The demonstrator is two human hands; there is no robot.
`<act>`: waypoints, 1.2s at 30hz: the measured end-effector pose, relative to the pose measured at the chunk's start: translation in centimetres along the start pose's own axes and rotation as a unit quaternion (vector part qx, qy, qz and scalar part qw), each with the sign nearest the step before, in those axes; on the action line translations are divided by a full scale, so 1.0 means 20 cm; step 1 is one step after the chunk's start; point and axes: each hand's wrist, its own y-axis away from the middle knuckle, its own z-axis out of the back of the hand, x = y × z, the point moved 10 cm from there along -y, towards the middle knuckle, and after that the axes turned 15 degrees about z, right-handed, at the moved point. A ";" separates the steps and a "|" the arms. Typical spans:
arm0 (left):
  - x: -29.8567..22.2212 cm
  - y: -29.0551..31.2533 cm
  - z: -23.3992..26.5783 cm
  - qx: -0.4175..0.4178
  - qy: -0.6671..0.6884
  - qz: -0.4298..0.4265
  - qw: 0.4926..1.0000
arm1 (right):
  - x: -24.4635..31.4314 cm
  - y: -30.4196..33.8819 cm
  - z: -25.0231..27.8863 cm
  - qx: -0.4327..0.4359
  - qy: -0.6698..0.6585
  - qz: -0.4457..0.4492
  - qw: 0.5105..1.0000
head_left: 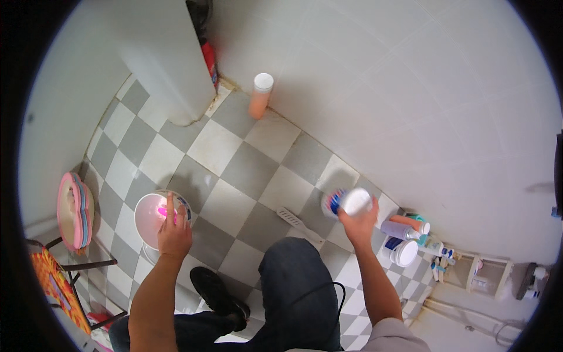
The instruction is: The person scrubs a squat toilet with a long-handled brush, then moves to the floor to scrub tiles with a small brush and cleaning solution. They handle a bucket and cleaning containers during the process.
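My left hand (175, 234) is over the right side of a white bucket (141, 230), its index finger stretched forward. Beneath that finger a bright pink object (164, 212) shows inside the bucket, seemingly between my fingers; its kind is not clear. Dark print marks the bucket's outer wall. On the right, my right hand (359, 226) grips a round tub (355, 202) with a white lid and a blue and red label. The tub is tilted and blurred by motion, above the tiled floor near the wall.
A white slotted strip (299, 224) lies between my hands. An orange bottle (260, 100) stands by the wall. Bottles (402, 229) and a white tub (402, 251) sit at right, beside a small rack (478, 273). Pink stools (73, 211) and a chair (88, 265) are left.
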 end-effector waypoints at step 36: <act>0.02 0.00 0.01 -0.006 0.014 -0.006 1.000 | -0.25 0.66 -0.20 0.192 0.040 0.145 0.970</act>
